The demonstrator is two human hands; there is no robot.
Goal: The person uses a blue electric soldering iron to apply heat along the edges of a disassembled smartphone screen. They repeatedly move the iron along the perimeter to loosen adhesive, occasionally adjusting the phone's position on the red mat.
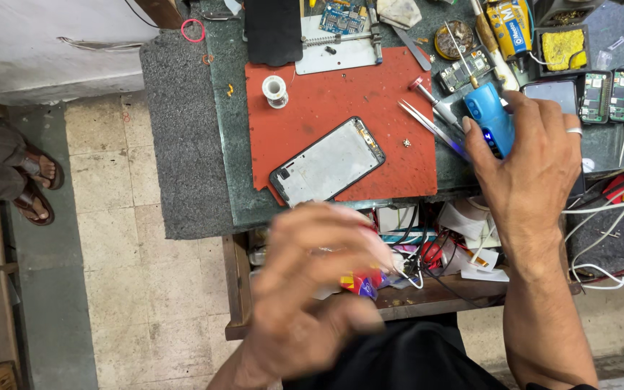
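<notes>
The phone (326,163) lies face down and slantwise on the red mat (391,87), back cover off, its pale inner plate bare — so the opening looks done, while no part has visibly been lifted out of the frame; I judge the work early to middling. The right hand (532,170) is closed round a blue tool (487,115) at the mat's right edge, fingers wrapped over its top, its tip pointing up the bench (225,144). The left hand (312,289) hangs blurred below the bench's front edge, over the open drawer (435,289); its fingers seem loosely curled, and I cannot tell whether that grip holds anything.

Room is tight on the right: tweezers (431,124) and a screwdriver (435,101) lie just beside the blue tool, with small boards and a solder sponge behind. The phone's lower corner sits near the mat's torn front edge, close to the bench's lip — beyond it the drawer gapes, full of wires. Left of the phone the mat is bare save a solder spool (276,91), the freest space for a hand
</notes>
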